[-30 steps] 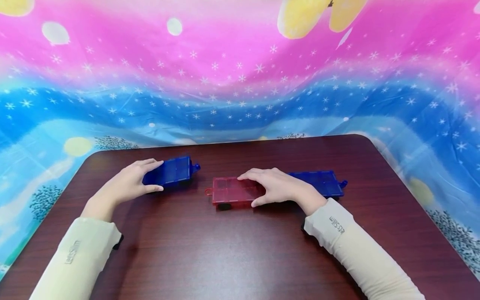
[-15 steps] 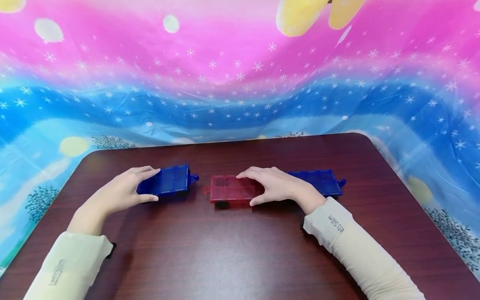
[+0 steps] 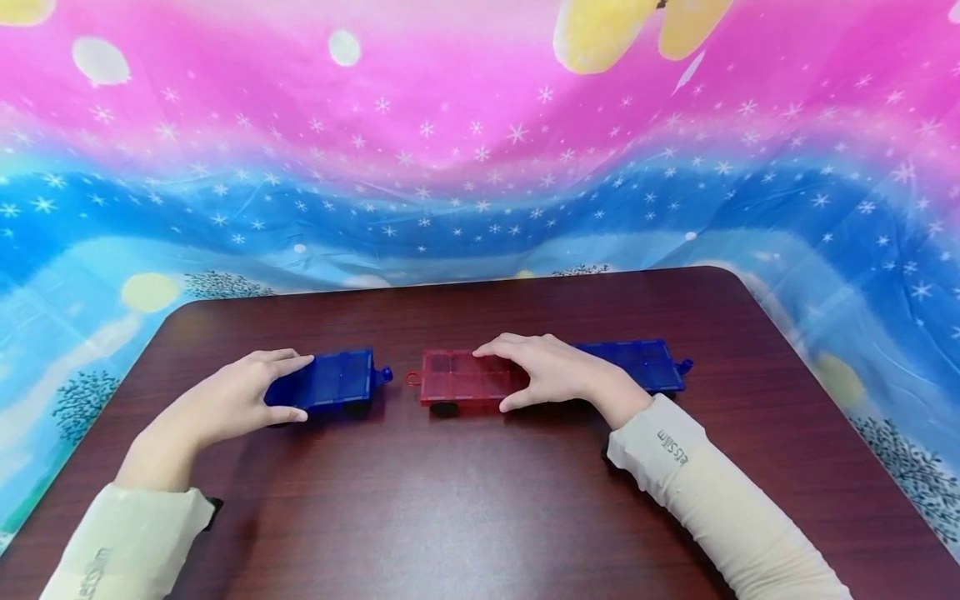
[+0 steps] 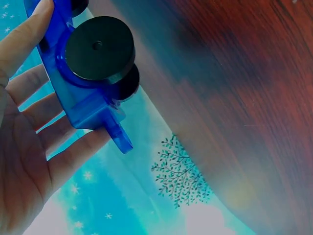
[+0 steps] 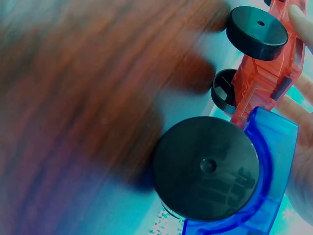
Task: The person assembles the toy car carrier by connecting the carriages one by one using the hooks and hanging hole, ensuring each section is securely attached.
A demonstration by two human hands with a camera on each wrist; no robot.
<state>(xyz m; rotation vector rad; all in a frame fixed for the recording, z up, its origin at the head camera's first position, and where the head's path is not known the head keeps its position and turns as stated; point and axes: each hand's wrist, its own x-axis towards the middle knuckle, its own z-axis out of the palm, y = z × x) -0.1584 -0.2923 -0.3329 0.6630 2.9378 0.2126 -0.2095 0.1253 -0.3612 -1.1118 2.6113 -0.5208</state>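
Observation:
My left hand grips the rear of a translucent blue toy wagon, thumb on the near side and fingers on the far side. In the left wrist view, this blue wagon shows black wheels and a hook at its end. My right hand holds a translucent red toy wagon between thumb and fingers. A wire loop on its left end faces the hook, with a small gap between. A second blue wagon adjoins the red one at the right, partly hidden by my right hand.
The wagons are on a dark brown wooden table with rounded far corners. A pink and blue snowflake-printed cloth hangs behind the table's far edge and along its sides.
My left hand has brought its blue wagon nearer to me and slightly left, turning it more level with the red one. The right hand and its wagons stay nearly still.

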